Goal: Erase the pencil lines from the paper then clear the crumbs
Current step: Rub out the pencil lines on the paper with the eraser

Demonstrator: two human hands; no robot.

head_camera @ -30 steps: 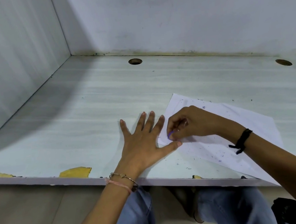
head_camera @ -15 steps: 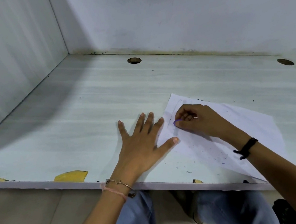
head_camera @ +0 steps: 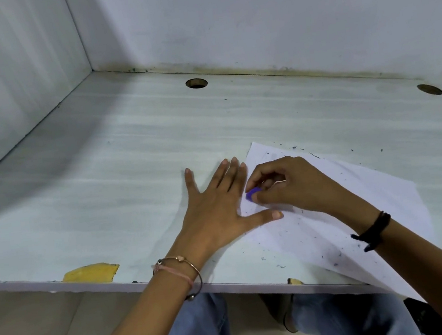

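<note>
Paper (head_camera: 373, 198) overhangs the desk (head_camera: 105, 196) front edge; broad surface lies to its left.

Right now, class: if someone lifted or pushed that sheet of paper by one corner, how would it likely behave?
The paper looks thin and creased, so it would probably flop when lifted. It likely slides on the smooth desk, perhaps why the left hand presses it flat. One corner overhangs the desk, so a push might slip it off.

Even soft light, dim shadow over left desk (head_camera: 48, 190) (wide-angle bending edges).
</note>
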